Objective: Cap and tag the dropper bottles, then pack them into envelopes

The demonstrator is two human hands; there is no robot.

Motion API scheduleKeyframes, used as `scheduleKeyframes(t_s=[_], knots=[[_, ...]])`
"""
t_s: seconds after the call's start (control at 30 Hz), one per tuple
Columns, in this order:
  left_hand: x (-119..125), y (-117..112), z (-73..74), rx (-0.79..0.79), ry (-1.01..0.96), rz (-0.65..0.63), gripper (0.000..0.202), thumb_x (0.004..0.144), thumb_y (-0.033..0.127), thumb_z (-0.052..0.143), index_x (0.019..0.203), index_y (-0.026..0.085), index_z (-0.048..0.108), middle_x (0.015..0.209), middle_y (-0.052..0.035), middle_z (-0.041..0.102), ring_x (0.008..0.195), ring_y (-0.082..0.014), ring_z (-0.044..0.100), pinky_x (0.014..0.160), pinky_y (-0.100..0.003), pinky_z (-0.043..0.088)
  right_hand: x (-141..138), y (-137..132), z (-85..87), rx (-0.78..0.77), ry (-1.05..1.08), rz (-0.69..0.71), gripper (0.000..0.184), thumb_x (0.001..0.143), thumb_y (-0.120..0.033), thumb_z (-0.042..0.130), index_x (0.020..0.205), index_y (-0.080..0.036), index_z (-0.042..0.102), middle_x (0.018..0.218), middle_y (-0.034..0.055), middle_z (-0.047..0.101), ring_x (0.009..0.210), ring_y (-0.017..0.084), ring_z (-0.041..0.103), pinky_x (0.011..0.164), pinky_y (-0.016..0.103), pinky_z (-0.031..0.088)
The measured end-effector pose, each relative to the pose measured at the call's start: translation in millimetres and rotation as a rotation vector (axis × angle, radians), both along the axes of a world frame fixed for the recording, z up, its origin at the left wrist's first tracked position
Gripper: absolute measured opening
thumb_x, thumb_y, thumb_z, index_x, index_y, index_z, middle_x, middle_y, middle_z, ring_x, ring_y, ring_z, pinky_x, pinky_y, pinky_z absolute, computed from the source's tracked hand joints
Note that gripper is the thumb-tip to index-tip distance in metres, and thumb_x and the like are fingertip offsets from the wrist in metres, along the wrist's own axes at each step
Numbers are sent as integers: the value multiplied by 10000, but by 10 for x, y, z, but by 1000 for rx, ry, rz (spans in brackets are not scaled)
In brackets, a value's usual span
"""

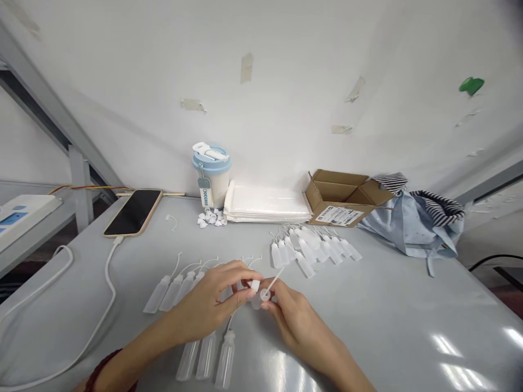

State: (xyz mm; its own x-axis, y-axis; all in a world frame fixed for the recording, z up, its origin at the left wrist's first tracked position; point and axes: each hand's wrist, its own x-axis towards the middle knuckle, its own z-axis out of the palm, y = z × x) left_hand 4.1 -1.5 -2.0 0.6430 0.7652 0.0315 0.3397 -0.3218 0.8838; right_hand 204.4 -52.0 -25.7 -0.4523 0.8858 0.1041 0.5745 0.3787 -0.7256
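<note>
Two bare hands meet above the grey worktop, each grip closed on something small. The left hand pinches a small white tapered plastic piece between thumb and fingertips, so that its end stays clear of the skin. Just beside it, the right hand grasps a small translucent plastic bottle with a thin strap; its round top faces the camera, and the sideways hold seems to leave that top uncovered while steadying the body, much of which is hidden.

A row of similar strapped bottles lies beyond the left forearm, and three clear bottles lie nearer the person, probably set side by side so that each can be picked up singly. A looser heap of bottles lies apart toward the wall, perhaps to keep the groups from mixing. Small white pieces sit piled before a cream cup with a light-blue lid. Flat white packages and an open brown cardboard box sit back by the wall, presumably leaving the hands room.
</note>
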Motion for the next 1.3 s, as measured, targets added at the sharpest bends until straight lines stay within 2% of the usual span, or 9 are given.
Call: scheduleKeyframes(t_s=[0.27,0.5,0.67,0.8,1.0,1.3], knots=[[36,-12,-18,52,52,34,224,930,247,455,1067,243,632,930,-1,628,817,-143,578,749,-262,462,67,23,-13,206,-229,-5,105,960,-152,358,928,-195,448,839,41,571,689,173,523,566,256,368],[54,-11,-131,157,86,3,204,948,200,428,1061,228,596,946,-20,605,848,-155,566,762,-286,466,122,106,-85,205,-299,2,107,941,-120,389,913,-189,466,821,41,573,683,179,544,564,259,388],[101,12,-289,391,156,-15,208,953,124,383,1038,176,566,926,-58,581,860,-192,530,741,-331,470,110,126,-110,149,-286,-2,100,953,-141,393,890,-192,452,811,31,564,654,165,542,563,252,400],[145,1,-383,568,188,-24,221,948,83,363,1054,157,541,915,-73,564,838,-205,498,695,-344,459,94,115,-93,172,-291,10,95,955,-147,400,901,-192,463,821,29,573,652,160,549,558,247,403],[134,7,-330,510,146,-43,249,953,79,355,1111,171,524,946,-72,568,869,-197,494,743,-344,464,59,114,-105,282,-351,27,92,941,-148,408,946,-188,490,815,43,599,667,182,574,522,257,397],[94,11,-302,480,151,-66,258,952,83,346,1102,169,538,947,-75,572,870,-200,499,750,-339,463,36,102,-105,256,-415,29,182,932,-136,417,1084,-164,514,901,82,591,753,209,580,552,275,456]])
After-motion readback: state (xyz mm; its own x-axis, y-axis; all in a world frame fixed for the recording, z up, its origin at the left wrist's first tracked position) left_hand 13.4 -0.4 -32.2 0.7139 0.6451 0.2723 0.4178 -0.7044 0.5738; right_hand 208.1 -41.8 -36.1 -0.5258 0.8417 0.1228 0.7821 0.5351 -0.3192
